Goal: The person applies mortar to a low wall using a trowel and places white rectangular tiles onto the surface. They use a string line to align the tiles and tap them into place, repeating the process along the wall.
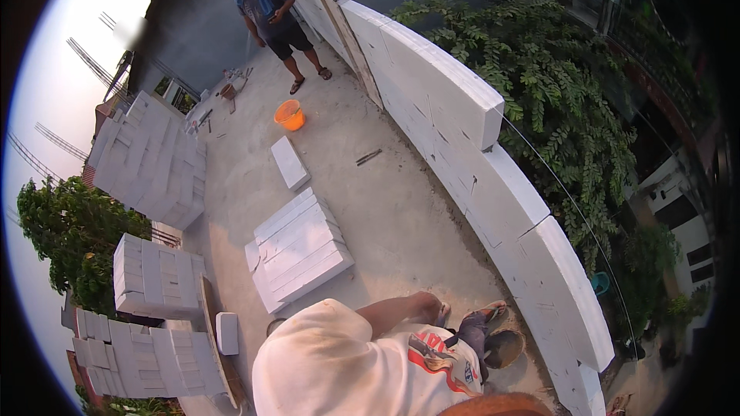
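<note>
My left arm [397, 314] reaches out of a white sleeve [308, 350] at the lower middle, bent toward the foot of the white block wall [470, 173]. Its hand is small and mostly hidden near my feet, so I cannot make out the fingers or anything in them. Part of my right arm [497, 405] crosses the bottom edge; the right hand does not show. Beside the wall, just past my printed shirt [443, 358], is a round, dark container [505, 347]. A sandalled foot [491, 310] stands next to it.
White blocks lie in a low pile [301, 246], with a single block [289, 163] beyond. Taller block stacks [150, 166] line the left side. An orange bucket [290, 115] stands farther off, near a standing person [266, 15]. Two thin dark bars [369, 157] lie on the floor.
</note>
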{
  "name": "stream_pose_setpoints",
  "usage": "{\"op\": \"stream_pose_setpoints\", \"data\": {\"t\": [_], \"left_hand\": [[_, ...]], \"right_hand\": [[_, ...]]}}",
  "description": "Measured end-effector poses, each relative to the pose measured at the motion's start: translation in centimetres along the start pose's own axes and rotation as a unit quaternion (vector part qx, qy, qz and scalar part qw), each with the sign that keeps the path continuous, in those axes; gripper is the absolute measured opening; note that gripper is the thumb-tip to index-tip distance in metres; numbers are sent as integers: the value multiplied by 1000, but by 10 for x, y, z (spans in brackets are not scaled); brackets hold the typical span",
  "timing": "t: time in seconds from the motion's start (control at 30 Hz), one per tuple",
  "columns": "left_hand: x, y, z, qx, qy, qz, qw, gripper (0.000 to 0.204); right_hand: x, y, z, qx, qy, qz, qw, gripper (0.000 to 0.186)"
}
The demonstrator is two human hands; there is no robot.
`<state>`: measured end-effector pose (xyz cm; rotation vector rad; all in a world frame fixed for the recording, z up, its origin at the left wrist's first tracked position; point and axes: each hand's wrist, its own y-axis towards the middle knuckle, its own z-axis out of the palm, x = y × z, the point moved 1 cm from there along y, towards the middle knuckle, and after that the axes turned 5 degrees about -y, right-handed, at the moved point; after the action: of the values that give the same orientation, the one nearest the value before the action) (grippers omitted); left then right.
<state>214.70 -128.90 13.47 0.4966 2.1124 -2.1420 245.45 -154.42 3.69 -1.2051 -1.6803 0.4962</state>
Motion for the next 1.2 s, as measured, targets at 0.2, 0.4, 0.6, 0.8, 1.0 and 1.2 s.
{"op": "stream_pose_setpoints", "data": {"t": [0.2,0.4,0.6,0.8,1.0,1.2], "left_hand": [[21,26,-7,-37,59,0,998,29],[41,93,41,-122,119,113,979,57],[43,87,91,-189,171,185,949,47],[-8,94,111,5,35,-24,999,70],[-57,105,195,-4,162,-46,986,108],[-47,145,298,-86,294,-174,936,122]], "right_hand": [[-98,-76,35,33,111,87,989,43],[-239,-172,79,14,219,257,941,46],[-262,-214,101,67,25,317,946,38],[-292,-229,83,-5,253,356,899,31],[-349,-182,57,-7,238,347,907,26],[-446,-64,65,-28,159,336,928,40]]}}
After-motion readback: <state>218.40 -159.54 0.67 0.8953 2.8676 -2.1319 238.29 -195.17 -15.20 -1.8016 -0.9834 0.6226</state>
